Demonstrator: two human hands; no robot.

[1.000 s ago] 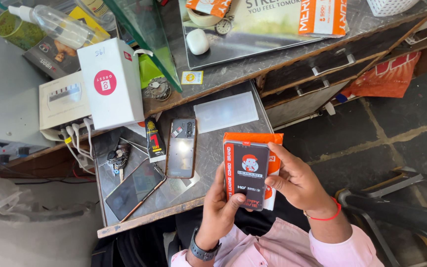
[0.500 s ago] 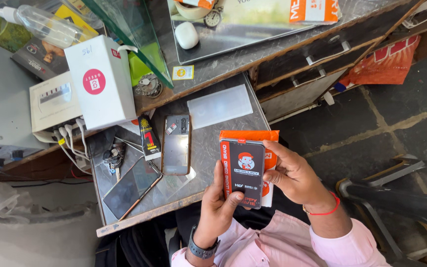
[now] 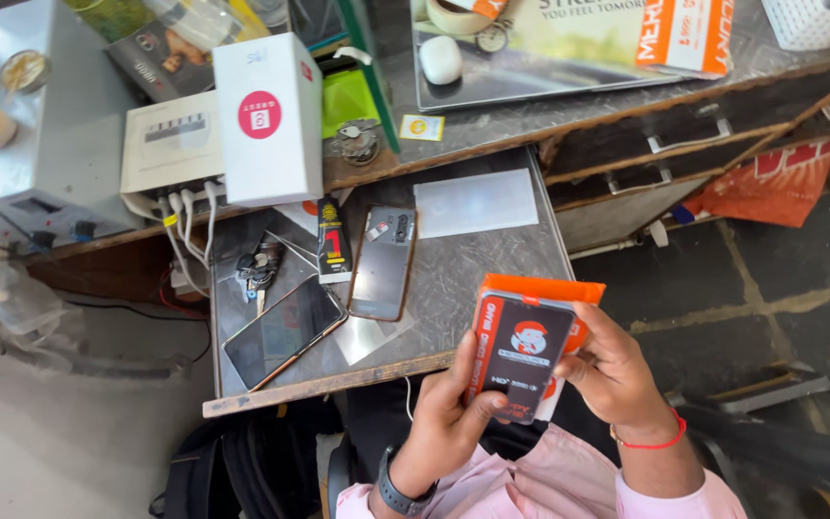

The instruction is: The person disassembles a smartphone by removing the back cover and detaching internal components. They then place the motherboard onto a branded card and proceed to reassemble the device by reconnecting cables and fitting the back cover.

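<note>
The orange and black packet (image 3: 527,351) was the thing in hand, held up just past the near edge of the desk (image 3: 473,279). The desk was the biggest thing, grey and flat. On it, far from the packet, stood a white box (image 3: 266,120) with a pink dot. Nearer the packet lay a clear sheet (image 3: 476,202), then a phone lying face up (image 3: 282,332) and a phone lying face down (image 3: 383,261). Between those two phones and the white box lay a small black tube (image 3: 333,240) and some keys (image 3: 256,271).

The packet looked shut, so it seemed that nothing had been taken out and the opening was left to do.

The left hand (image 3: 444,423) had a closed grip on the packet's lower left side, thumb on the front. The right hand (image 3: 617,375) gripped the right edge, fingers curled behind it. So the packet sat between both hands, touching both.
</note>
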